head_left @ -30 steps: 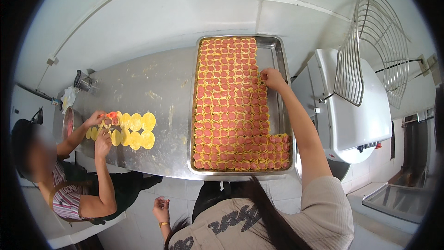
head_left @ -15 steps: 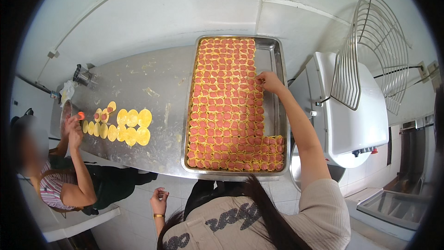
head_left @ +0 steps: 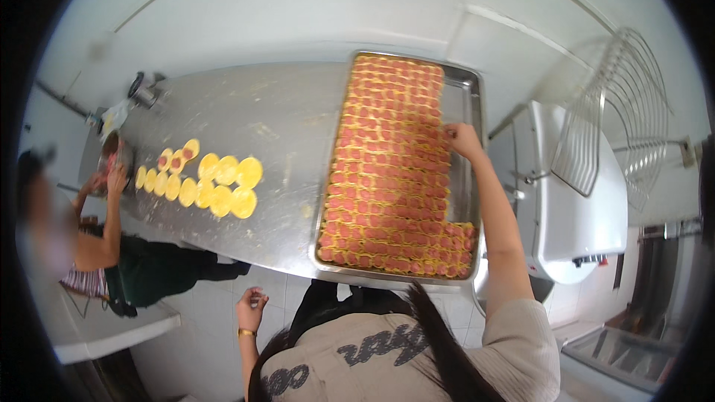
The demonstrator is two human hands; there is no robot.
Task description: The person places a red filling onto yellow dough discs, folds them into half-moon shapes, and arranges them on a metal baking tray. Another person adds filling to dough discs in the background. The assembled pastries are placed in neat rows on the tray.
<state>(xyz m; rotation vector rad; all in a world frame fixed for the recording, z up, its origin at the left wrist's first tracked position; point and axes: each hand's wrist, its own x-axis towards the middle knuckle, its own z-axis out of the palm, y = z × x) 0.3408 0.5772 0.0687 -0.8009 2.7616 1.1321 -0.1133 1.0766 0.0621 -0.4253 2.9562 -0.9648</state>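
Observation:
A large metal tray [head_left: 473, 253] holds tight rows of open-topped dumplings [head_left: 387, 164], pink filling in yellow wrappers. At the rows' right edge is my right hand [head_left: 463, 139], its fingers pinched together on a dumpling there, mostly hidden by the fingertips. My left hand [head_left: 252, 307] hangs off the table's front edge, away from the food, with its fingers curled and nothing visible in them. Round yellow wrappers [head_left: 223, 171] lie in rows on the steel table [head_left: 290, 134], left of the tray. A few wrappers carry dabs of pink filling.
At the far left a co-worker's hands [head_left: 112, 179] are at a metal bowl [head_left: 123, 152] of pink filling. A white appliance [head_left: 573, 193] stands right of the tray, with a wire fan guard [head_left: 596, 119] above it. A metal container [head_left: 143, 93] sits at the back left.
The view has shifted, so tray and table appear farther right and tilted. My right hand stays at the rows' edge. The co-worker's raised hand with an orange-red tool has lowered to the bowl.

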